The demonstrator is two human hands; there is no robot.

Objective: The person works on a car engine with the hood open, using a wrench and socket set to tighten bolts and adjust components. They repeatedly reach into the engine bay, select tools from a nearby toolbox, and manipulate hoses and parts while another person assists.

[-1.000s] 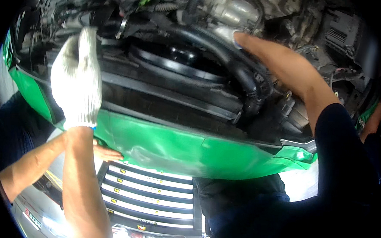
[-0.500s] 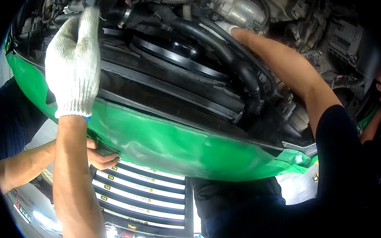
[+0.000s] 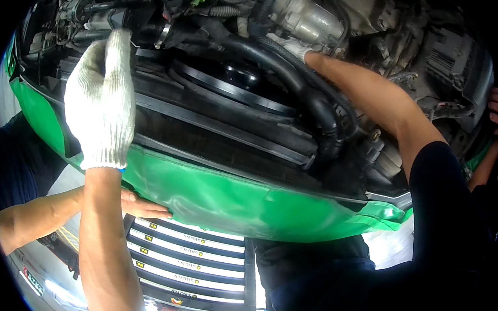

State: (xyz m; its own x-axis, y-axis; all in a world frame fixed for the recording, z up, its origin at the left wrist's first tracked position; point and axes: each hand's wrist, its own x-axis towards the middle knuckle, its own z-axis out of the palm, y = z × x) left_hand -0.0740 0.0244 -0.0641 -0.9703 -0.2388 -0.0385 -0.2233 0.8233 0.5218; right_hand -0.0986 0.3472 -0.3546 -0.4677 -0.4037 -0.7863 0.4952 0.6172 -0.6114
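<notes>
My left hand [image 3: 102,103], in a white knitted glove, hovers over the front left of a car's engine bay. Its thumb points away from me, with a gap between it and the bent fingers; no held object shows. Beyond it lie black hoses and a silver clamp [image 3: 163,34]. My right hand [image 3: 291,46], also gloved in white, reaches deep into the bay beside a ribbed black hose [image 3: 291,42] and below a silver cylindrical part [image 3: 317,27]. Its fingers are hidden. A thick black hose [image 3: 271,61] curves nearer to me.
A green fender cover [image 3: 230,197] drapes over the car's front edge. Behind it sits a round black fan shroud [image 3: 230,87]. Another person's bare hand [image 3: 145,207] lies against the cover at left; another hand [image 3: 496,109] is at far right. A drawer cabinet [image 3: 190,265] stands below.
The view has shifted slightly, so the bay sits lower in it. The other person's hand at the cover has gone from curled to flat. My right arm stays in the bay.
</notes>
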